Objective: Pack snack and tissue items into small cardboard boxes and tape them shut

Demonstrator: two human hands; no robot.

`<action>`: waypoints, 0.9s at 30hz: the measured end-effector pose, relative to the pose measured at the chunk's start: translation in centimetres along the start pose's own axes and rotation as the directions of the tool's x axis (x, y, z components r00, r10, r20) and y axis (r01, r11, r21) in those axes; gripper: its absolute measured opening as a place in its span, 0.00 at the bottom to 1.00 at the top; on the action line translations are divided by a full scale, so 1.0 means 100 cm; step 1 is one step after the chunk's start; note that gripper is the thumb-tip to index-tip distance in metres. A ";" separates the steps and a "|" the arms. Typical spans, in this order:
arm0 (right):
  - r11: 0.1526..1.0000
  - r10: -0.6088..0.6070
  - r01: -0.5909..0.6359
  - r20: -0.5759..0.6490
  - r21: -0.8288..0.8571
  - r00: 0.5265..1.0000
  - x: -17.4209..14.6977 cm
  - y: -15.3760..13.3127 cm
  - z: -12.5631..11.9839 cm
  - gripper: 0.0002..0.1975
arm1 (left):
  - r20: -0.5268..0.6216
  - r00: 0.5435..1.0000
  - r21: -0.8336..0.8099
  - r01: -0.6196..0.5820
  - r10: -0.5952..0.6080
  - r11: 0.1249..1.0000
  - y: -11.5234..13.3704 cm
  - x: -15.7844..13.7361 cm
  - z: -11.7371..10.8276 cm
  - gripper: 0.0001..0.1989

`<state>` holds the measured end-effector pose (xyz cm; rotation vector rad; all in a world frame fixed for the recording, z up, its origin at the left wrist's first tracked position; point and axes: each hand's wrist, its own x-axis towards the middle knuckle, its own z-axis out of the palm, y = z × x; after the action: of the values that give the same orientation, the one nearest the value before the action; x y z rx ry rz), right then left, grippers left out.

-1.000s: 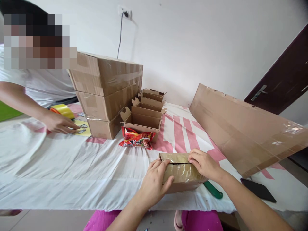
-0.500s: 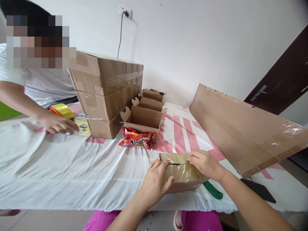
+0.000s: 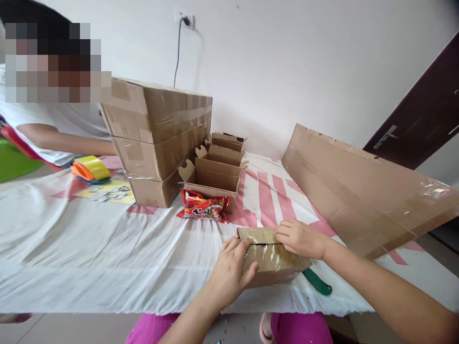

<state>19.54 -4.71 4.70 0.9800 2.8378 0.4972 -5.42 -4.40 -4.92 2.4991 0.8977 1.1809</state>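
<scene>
A small cardboard box (image 3: pixel 272 278) lies in front of me at the table's near edge, with clear shiny tape over its top and a dark gap along its flap. My left hand (image 3: pixel 231 270) holds the box at its left end, fingers over the top and thumb on the near side. On the far right of the top, my right hand (image 3: pixel 299 239) presses bent fingers at the flap; its fingertips are partly hidden. A green handle (image 3: pixel 317 282) sticks out from beside the box, its other end out of sight. Beyond lies a red food packet (image 3: pixel 204 206).
Open cardboard boxes (image 3: pixel 217 174) stand in a row behind the packet. Taped cartons (image 3: pixel 143 157) are stacked left of them. A large cardboard sheet (image 3: pixel 358 191) leans at right. Tape rolls (image 3: pixel 91 168) lie near a co-worker (image 3: pixel 60 134) at left.
My right hand has slid slightly left along the box top, while my left hand stays put. The co-worker's hand has left the yellow patch and gone behind the stacked cartons.
</scene>
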 end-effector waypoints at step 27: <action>0.875 0.229 -0.167 -0.085 0.455 0.970 -0.002 -0.001 0.008 0.12 | -0.045 0.999 -0.023 -0.022 0.020 0.999 -0.001 0.000 0.001 0.19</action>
<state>19.76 -4.71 3.90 1.3698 3.0603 -0.0946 -5.36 -4.27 -5.06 2.4785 0.8651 1.2509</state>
